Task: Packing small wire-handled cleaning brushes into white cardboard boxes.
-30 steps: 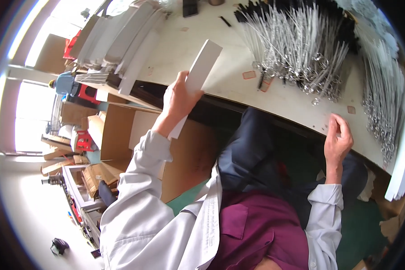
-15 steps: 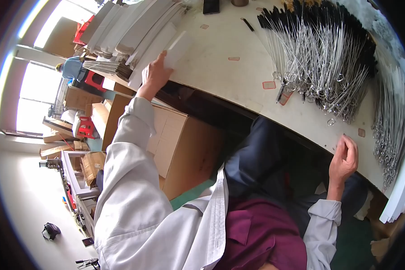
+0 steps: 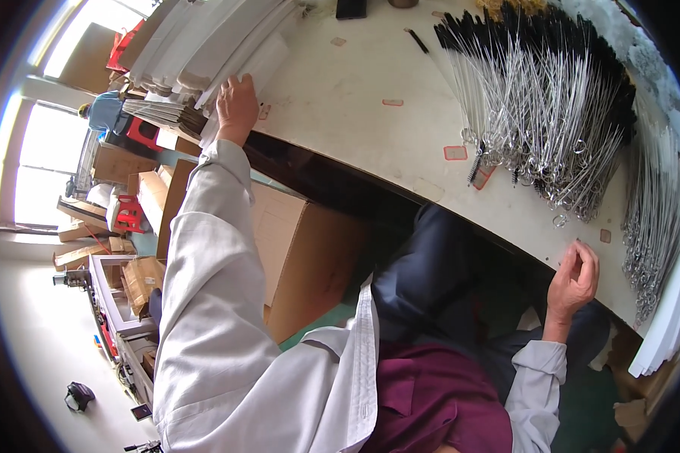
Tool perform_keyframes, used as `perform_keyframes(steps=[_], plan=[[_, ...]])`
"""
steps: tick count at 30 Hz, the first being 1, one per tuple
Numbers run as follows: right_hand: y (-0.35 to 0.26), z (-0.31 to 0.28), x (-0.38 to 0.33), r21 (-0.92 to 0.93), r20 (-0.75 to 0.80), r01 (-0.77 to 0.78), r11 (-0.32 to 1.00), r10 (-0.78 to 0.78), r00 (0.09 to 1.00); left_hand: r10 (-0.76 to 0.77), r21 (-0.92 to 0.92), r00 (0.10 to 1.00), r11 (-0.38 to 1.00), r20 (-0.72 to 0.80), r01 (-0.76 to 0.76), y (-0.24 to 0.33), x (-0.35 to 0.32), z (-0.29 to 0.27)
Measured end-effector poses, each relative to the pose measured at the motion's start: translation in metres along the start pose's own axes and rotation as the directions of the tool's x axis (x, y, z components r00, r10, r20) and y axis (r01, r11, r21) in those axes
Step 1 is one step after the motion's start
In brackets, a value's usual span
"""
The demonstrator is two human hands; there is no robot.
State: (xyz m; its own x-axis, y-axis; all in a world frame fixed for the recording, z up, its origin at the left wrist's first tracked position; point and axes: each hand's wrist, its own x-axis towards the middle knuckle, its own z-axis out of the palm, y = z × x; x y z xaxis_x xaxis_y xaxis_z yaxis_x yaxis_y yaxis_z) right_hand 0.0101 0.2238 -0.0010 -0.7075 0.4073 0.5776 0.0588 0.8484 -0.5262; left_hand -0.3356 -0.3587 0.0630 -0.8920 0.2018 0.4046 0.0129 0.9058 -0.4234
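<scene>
At the table's left end, my left hand (image 3: pixel 236 108) has its fingers bent over a flat white piece (image 3: pixel 270 60), paper or thin card, lying against a stack of white flat pieces (image 3: pixel 230 38). My right hand (image 3: pixel 574 283) is at the near table edge, palm turned up, thumb and fingertips drawn together; whether something small is between them I cannot make out. Beyond it lies a large heap of wire-handled tube brushes (image 3: pixel 540 113) with black bristles and looped ends. Another bundle of wire brushes (image 3: pixel 650 219) lies along the right edge.
The pale tabletop (image 3: pixel 340 98) carries a black pen-like stick (image 3: pixel 415 41), a dark phone-like object (image 3: pixel 350 8) and small red-edged labels (image 3: pixel 455 153). White strips (image 3: pixel 665 325) hang at the right edge. A cardboard box (image 3: pixel 310 257) stands below the table; another person (image 3: pixel 106 112) is far left.
My left hand has drawn left and slightly toward me, and the white piece has shifted left against the stack. My right hand stays at the near edge, nearly unmoved.
</scene>
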Motion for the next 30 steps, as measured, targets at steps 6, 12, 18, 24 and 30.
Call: perform_keyframes(steps=[6, 12, 18, 24, 30], plan=[[-0.014, 0.002, 0.011, -0.030, -0.093, 0.124, 0.992, -0.127, 0.988, 0.096, -0.119, 0.987, 0.987, -0.125, -0.111, 0.008, -0.007, 0.014], [-0.009, -0.010, 0.013, 0.308, -0.064, 0.012, 0.951, 0.008, 0.998, 0.073, -0.767, 0.995, 0.634, -0.074, -0.103, 0.139, -0.042, -0.054], [0.054, -0.122, 0.018, 0.033, -0.264, -0.142, 0.989, 0.146, 0.953, 0.174, -0.904, 0.978, 0.391, -0.115, -0.176, 0.236, -0.082, -0.117], [0.161, -0.248, 0.011, -0.733, -0.302, -0.367, 0.573, 0.209, 0.930, 0.030, -0.936, 0.992, 0.330, -0.119, -0.122, 0.256, -0.086, -0.098], [0.195, -0.273, -0.003, -0.868, -0.200, -0.309, 0.389, 0.297, 0.934, 0.088, -0.854, 0.971, 0.463, -0.221, -0.236, 0.270, -0.089, -0.112]])
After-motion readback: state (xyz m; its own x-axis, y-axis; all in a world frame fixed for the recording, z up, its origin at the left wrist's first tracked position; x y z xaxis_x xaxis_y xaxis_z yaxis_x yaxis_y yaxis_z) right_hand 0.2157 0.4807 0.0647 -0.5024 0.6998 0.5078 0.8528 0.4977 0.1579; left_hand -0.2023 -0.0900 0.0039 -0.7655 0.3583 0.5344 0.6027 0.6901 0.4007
